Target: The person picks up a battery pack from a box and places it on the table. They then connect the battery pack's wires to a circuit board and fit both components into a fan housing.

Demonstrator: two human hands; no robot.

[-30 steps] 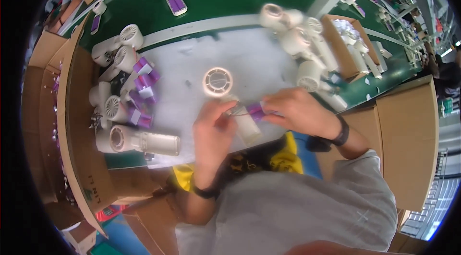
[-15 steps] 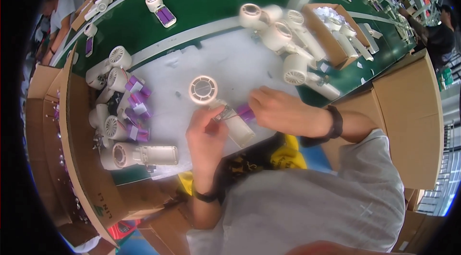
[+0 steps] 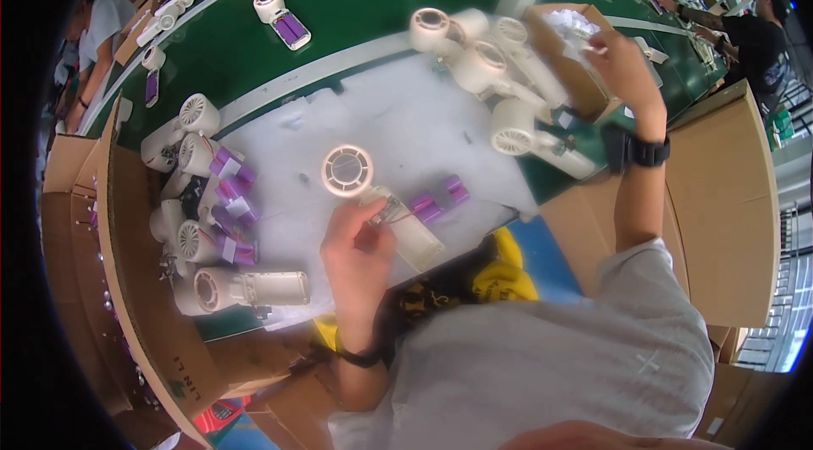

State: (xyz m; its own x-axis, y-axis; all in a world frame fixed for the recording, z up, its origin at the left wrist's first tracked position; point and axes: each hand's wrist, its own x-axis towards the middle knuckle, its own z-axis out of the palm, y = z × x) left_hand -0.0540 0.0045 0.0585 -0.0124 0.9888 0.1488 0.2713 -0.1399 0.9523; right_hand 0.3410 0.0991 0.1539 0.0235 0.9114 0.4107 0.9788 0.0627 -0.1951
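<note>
My left hand [image 3: 357,253] is closed on the handle of an off-white handheld fan [image 3: 415,238], thumb and fingers pinching near its neck. The fan lies on the white padded sheet, its round head [image 3: 347,171] toward the far left and the handle open, with wires showing. Beside the handle rests a purple battery pack [image 3: 428,209], a second purple piece at its right end. Over at the far right, my right hand [image 3: 627,73] reaches over a cardboard box [image 3: 550,52], its fingers pinched among white slips [image 3: 569,25]. What lies between those fingertips is unclear.
Several fans with purple batteries [image 3: 233,200] crowd the left side, next to a tall carton wall [image 3: 144,264]. More off-white fans [image 3: 483,65] are heaped between the sheet and the box. Fan parts [image 3: 288,27] lie on the green belt behind. Other people work at the far edges.
My right hand has left the purple battery and swung far right to the box of white slips. The battery now lies uncovered beside the fan. My left hand keeps its hold.
</note>
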